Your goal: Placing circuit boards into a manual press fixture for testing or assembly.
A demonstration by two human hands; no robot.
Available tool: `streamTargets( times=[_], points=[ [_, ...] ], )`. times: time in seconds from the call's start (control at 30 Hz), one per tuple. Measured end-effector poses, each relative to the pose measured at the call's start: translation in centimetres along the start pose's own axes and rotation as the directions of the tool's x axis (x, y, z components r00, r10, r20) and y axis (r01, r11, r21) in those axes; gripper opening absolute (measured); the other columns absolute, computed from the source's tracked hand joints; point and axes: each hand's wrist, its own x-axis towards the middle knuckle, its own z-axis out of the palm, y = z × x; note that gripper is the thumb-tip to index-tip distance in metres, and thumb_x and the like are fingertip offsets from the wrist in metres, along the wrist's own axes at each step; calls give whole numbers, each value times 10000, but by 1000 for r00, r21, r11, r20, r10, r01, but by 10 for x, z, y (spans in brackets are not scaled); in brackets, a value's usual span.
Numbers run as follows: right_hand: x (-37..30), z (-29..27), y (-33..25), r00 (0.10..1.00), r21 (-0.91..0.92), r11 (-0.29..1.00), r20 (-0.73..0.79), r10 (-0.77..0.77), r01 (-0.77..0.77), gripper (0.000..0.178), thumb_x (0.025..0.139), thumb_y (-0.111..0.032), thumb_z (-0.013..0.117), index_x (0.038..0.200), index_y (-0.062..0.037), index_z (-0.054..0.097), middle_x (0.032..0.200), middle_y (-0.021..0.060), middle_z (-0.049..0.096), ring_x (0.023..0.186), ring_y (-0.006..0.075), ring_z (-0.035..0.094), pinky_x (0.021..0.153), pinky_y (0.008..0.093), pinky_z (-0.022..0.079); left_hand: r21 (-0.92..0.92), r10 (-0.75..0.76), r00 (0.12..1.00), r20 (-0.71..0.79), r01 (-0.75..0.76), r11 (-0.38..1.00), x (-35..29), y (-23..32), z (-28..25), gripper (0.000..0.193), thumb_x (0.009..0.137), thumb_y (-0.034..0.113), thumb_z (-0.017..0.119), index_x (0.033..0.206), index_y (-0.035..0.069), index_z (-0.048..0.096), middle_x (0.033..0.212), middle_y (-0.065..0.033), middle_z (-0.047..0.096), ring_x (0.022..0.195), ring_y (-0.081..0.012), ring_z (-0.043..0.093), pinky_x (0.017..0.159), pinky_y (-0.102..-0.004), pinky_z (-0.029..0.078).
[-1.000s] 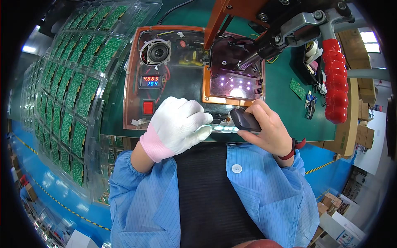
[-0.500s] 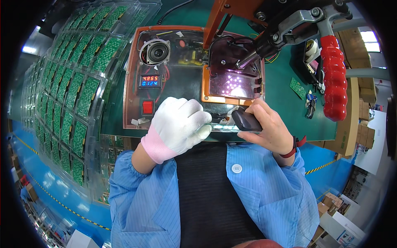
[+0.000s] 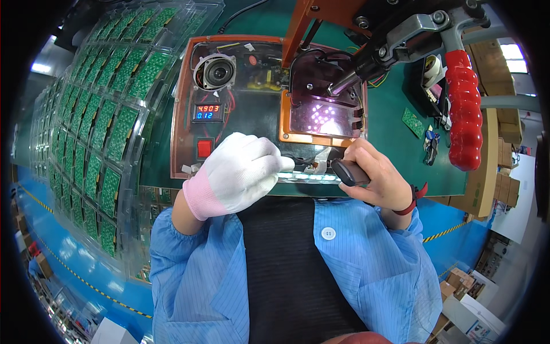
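My left hand [image 3: 240,172] wears a white glove with a pink cuff. Its fingers are curled near the front edge of the test fixture [image 3: 177,137], and whatever they may hold is hidden. Bare, my right hand [image 3: 381,178] grips a dark, rounded, oblong device [image 3: 350,172] whose kind I cannot tell. Between the two hands, a bright lit strip [image 3: 309,177] runs along the fixture's front, with dark wires and a pale piece of tape [image 3: 322,159] behind it. An orange frame [image 3: 285,117] holds a clear plate over glowing pinkish-white lights [image 3: 322,117].
A toggle clamp with a red handle [image 3: 464,109] stands over the fixture's right. The fixture carries a speaker [image 3: 217,72], digital meter [image 3: 207,112] and red switch [image 3: 204,148]. Trays of green circuit boards [image 3: 123,135] rise at left. A loose board [image 3: 412,124] lies right.
My left hand has drawn away to the left, and my right hand has shifted slightly right with the dark device. More of the lit strip shows between them. The meter's digits differ.
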Motion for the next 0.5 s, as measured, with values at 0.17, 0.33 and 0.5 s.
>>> streamTargets(
  times=[0.17,0.33,0.5],
  points=[
    [0,1,2,1000,-30,999,-12,-23,22,439,707,-7,750,1091,-60,542,1072,95,488,765,232,514,651,289,449,4,2,1000,-6,-2,1000,0,1,0,330,744,25,677,1069,81,682,937,-51,619,796,-214,573,796,-329,416],
    [0,2,1,999,-36,999,-13,-38,37,460,692,9,749,1093,-64,538,1075,100,488,777,239,521,656,294,455,19,0,1000,3,0,1000,-1,2,-1,334,742,25,678,1072,81,682,941,-51,619,796,-213,573,796,-329,416],
    [0,2,1,1000,-55,998,0,-26,26,473,688,18,745,1103,-64,533,1085,107,489,794,247,526,669,302,464,26,10,1000,-5,-10,1000,-2,2,0,337,742,19,676,1073,82,682,943,-53,621,795,-211,572,797,-328,417]
  ],
)
